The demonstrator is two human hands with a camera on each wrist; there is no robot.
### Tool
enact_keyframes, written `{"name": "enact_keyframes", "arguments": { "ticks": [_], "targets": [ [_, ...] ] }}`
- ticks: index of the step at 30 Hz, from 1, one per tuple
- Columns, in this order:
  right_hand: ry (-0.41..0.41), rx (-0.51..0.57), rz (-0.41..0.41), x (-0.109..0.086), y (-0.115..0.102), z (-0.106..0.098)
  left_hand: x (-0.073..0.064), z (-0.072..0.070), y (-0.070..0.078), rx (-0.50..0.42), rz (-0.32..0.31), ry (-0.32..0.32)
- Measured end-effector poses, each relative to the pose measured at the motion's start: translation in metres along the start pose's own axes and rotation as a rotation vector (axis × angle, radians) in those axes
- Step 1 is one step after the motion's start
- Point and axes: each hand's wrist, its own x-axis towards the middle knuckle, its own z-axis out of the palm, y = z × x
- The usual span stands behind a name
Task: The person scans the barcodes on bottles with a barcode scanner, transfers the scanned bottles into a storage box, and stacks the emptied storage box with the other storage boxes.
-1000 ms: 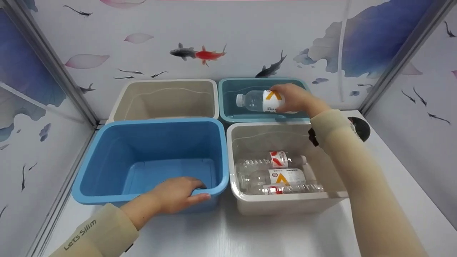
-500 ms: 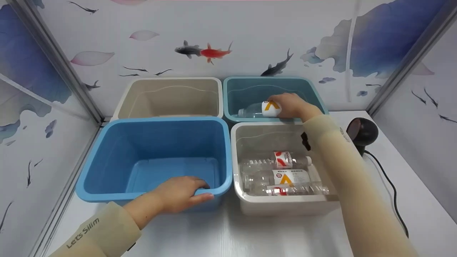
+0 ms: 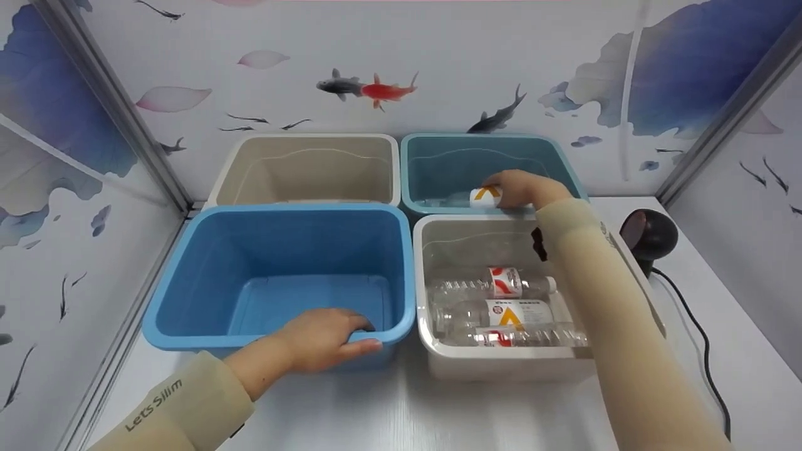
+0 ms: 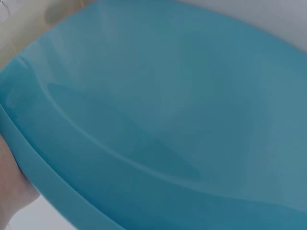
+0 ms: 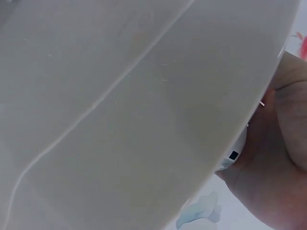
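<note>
My left hand [image 3: 322,341] grips the front right rim of the blue bin [image 3: 182,341], thumb outside and fingers over the inner side. At the back right, my right hand [image 3: 523,188] holds a clear plastic bottle [image 3: 485,197] with a white and orange label. The bottle lies sideways, lowered inside the teal bin [image 3: 567,160], its cap end pointing left and mostly dim. In the right wrist view, the wall of the off-white bin [image 5: 120,120] covers most of the picture; part of my right hand [image 5: 273,158] shows beyond its edge with a bit of the bottle's label.
The off-white bin at the front right holds three clear bottles [image 3: 504,282] lying on their sides. A beige bin [image 3: 332,169] stands at the back left. A black rounded device [image 3: 651,233] with a cable [image 3: 702,332] sits on the right.
My right hand has lowered the bottle from above the teal bin's rim down into it. The left hand has stayed on the blue bin's rim. The head view has shifted slightly.
</note>
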Motion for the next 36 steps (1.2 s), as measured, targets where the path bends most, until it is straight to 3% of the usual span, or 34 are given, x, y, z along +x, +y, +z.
{"name": "enact_keyframes", "arguments": {
  "ticks": [8, 20, 29, 36],
  "targets": [
    [-0.001, 0.124, 0.064, -0.012, 0.002, -0.002, 0.0, -0.002, 0.003, 0.002, 0.008, -0.003],
    [0.088, 0.059, 0.009, -0.014, 0.004, -0.003, -0.001, -0.003, 0.003, 0.006, -0.006, -0.012],
    [0.127, -0.035, -0.117, -0.036, -0.012, -0.012, -0.001, -0.005, 0.003, -0.011, -0.02, -0.029],
    [0.033, -0.17, -0.244, -0.065, -0.035, -0.006, 0.001, -0.004, 0.002, -0.01, -0.014, -0.023]
  ]
}}
